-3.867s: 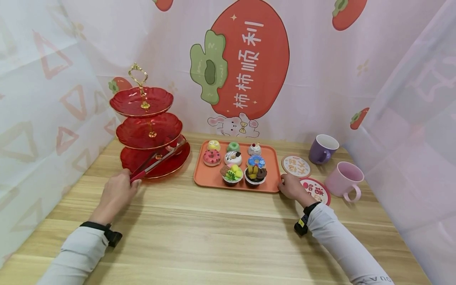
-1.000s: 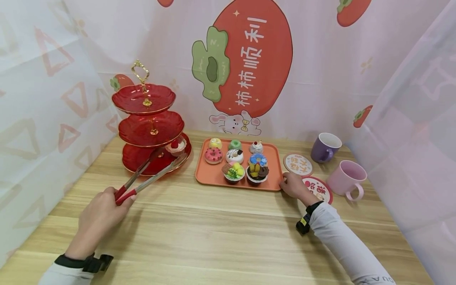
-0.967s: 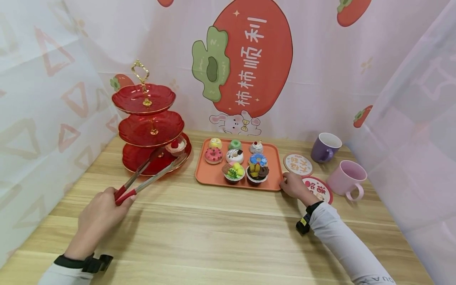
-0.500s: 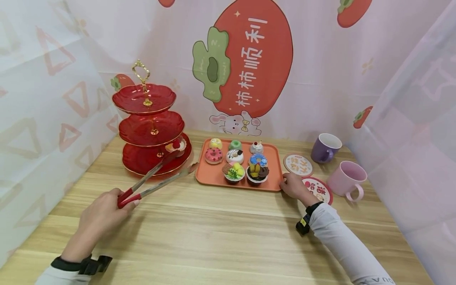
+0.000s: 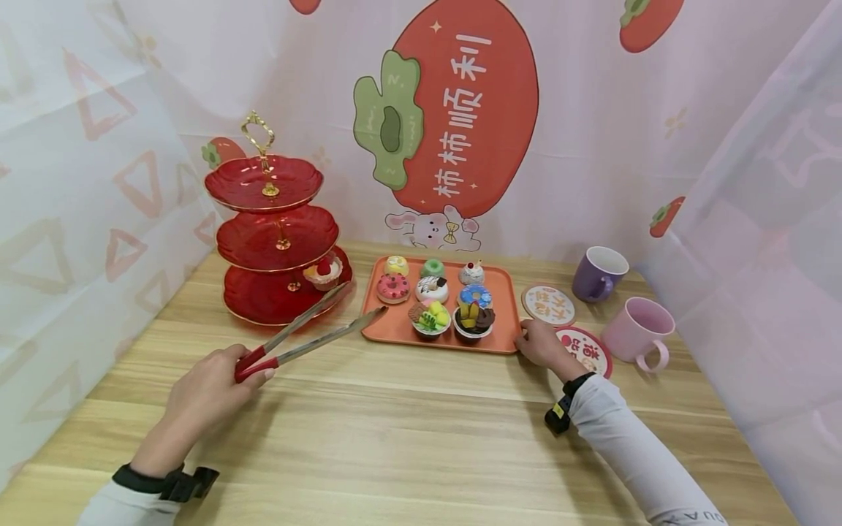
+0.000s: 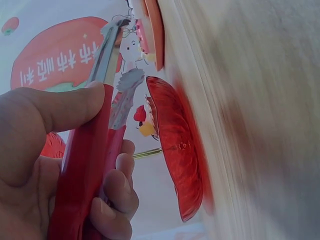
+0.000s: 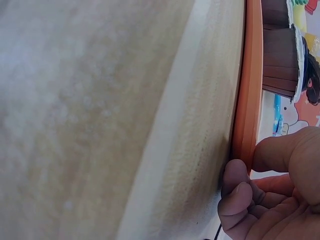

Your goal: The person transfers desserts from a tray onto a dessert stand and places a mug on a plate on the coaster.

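Observation:
My left hand [image 5: 213, 387] grips the red handles of metal tongs [image 5: 316, 343]. The tongs' arms are spread with nothing between them; one tip is by the bottom tier, the other over the tray's left edge. On the lowest plate of the red three-tier cake stand [image 5: 259, 296] sits a strawberry-topped tart [image 5: 324, 275], near the upper tip. My right hand [image 5: 544, 345] pinches the front right corner of an orange tray [image 5: 505, 307]; the right wrist view shows thumb and fingers on its rim [image 7: 247, 110]. Several toy donuts and cupcakes, including a pink donut [image 5: 392, 288], lie on the tray.
Right of the tray lie two round coasters [image 5: 549, 305], one partly under my right forearm. A purple mug [image 5: 598, 276] and a pink mug [image 5: 636, 330] stand beyond them. Printed curtains [image 5: 460, 109] close in the back and both sides.
The tart came into sight on the bottom tier. The tongs, first reaching into that tier, drew back, spread apart and swung right toward the tray. My right hand stayed at the tray corner.

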Available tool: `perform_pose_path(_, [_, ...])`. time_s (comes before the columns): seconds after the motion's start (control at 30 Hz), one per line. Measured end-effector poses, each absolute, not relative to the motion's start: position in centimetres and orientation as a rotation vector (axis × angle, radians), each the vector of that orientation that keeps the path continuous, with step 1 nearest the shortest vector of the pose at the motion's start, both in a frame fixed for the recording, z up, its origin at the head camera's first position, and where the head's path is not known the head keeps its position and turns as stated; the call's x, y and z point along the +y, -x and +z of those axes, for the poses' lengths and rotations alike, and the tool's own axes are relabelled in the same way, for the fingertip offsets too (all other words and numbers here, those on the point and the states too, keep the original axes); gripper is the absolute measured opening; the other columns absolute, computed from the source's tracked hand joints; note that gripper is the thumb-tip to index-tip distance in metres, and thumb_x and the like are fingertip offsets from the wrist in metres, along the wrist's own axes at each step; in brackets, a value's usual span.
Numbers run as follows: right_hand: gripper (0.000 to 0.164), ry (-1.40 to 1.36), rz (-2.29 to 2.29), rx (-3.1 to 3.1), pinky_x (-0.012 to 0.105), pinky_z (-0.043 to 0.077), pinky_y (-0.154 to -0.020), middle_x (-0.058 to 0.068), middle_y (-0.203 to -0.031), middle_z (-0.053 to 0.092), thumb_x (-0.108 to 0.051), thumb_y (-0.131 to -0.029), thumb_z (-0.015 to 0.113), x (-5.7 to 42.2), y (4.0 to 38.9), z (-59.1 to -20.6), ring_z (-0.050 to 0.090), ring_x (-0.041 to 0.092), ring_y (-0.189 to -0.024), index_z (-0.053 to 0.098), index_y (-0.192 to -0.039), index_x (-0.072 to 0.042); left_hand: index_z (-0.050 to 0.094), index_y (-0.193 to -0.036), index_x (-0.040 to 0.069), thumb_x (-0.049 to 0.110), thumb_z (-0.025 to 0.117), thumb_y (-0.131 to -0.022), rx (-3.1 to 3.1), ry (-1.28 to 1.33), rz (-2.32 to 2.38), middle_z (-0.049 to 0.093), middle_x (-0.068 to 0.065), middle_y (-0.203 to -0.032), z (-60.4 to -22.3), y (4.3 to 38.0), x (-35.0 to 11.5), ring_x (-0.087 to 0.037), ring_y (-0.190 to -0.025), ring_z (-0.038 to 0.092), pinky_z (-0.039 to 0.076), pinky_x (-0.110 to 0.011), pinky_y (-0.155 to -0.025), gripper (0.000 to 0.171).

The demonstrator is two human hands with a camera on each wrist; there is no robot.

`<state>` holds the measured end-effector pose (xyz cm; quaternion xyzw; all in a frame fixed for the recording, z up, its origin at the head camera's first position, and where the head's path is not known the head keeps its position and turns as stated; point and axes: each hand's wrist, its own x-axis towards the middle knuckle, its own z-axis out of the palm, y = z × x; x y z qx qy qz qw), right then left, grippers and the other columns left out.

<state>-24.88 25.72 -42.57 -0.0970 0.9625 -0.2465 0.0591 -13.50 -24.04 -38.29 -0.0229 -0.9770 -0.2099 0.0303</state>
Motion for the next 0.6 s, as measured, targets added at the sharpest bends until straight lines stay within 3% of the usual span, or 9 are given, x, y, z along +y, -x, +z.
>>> perform_pose_path(0.3, [0.017,0.295,-0.750,2.921,0.029,0.039,-0.050,0.005,-0.066,0.053,-0.003,-0.087,0.056,25.65,24.82,-42.58,0.049,0.015,-0.052,0.059,-0.099,0.010,0.062,-0.100,0.003,0.041,0.071,-0.079,-3.007,0.155,-0.638,0.051,-0.002,-0.072,-38.32,13.68,-23.76,-0.021,-0.065,0.048,0.034,-0.033,-0.050,0.044])
perform_pose_path(0.6, [0.013,0.295,-0.746,2.934,0.028,0.037,-0.050,0.005,-0.063,0.051,-0.002,-0.087,0.056,25.67,24.95,-42.56,0.047,0.015,-0.051,0.059,-0.094,0.008,0.063,-0.098,-0.001,0.030,0.076,-0.077,-3.002,0.309,-0.692,0.048,-0.001,-0.068,-38.71,14.37,-23.09,-0.019,-0.062,0.044,0.034,-0.032,-0.052,0.040])
